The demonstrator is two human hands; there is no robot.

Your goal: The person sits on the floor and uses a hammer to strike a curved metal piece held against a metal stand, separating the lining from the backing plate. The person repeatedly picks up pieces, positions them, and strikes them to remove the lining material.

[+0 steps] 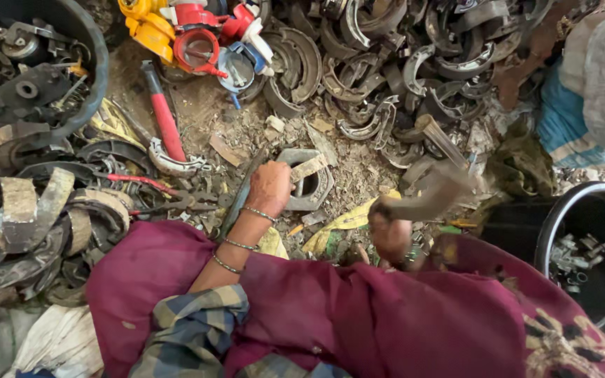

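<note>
My left hand [269,187] grips a curved grey metal brake shoe [307,180] and holds it against the dirt ground in front of me. Bangles circle that wrist. My right hand [391,234] is closed around the handle of a hammer [434,193], which is blurred with motion and raised a little to the right of the brake shoe. A maroon cloth [358,308] covers my lap below both hands.
A heap of brake shoes [379,63] fills the top. A black tub [33,70] of metal parts stands top left, a black bucket [586,255] with small parts at right. A red-handled tool [164,119] lies on the ground, and worn brake shoes [36,210] pile at left.
</note>
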